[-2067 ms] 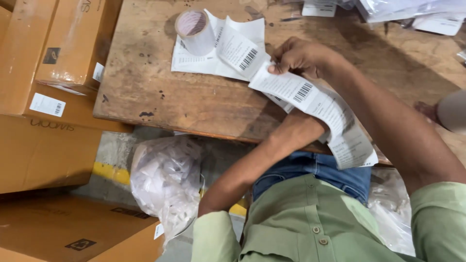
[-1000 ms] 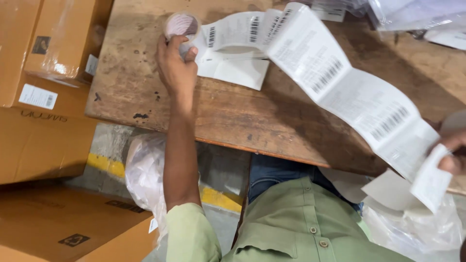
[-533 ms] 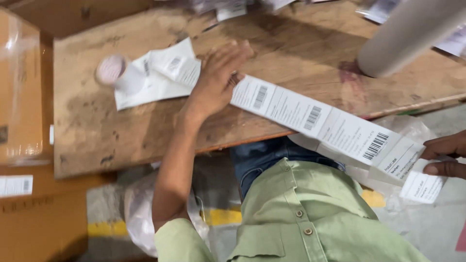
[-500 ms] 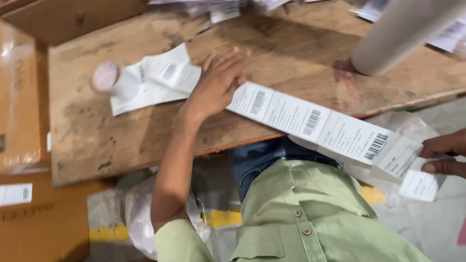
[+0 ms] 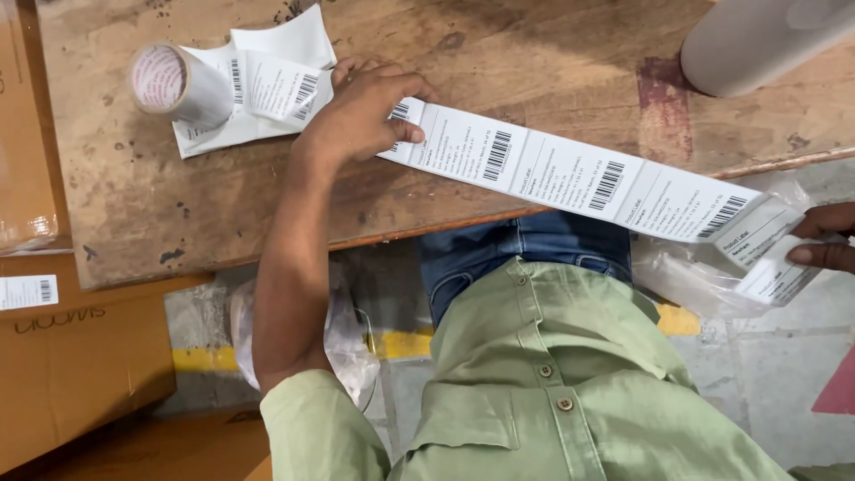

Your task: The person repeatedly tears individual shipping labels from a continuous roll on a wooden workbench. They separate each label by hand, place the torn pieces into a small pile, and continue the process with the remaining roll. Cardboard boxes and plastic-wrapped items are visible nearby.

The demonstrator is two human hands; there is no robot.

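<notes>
Label strip: the long white paper strip of barcode labels (image 5: 570, 174) runs from the middle of the worn brown wooden table (image 5: 267, 205) out past its near edge toward 4 o'clock, pulled fairly straight between your two hands.
Left hand: your left hand (image 5: 361, 111) lies palm down on the strip's upper end, fingers pressed flat on the paper against the wood, thumb along the strip's lower edge.
Right hand: your right hand (image 5: 824, 245) sits at the frame's 3 o'clock edge, off the table, fingertips pinching the strip's far end; a loose label hangs just below it.
Roll: the grey cardboard-cored roll of label stock (image 5: 174, 82) lies on its side at 10 o'clock from your left hand, resting on crumpled white label sheets (image 5: 258, 89) that reach up to your fingers.
Cylinder: a pale grey cylinder (image 5: 757, 40) lies across the table's corner at 1 o'clock.
Below the table: clear plastic bags (image 5: 343, 334) sit on the floor under the near edge, one beneath your right hand too.
Boxes: brown cardboard cartons (image 5: 80, 356) stand at 8 o'clock.
</notes>
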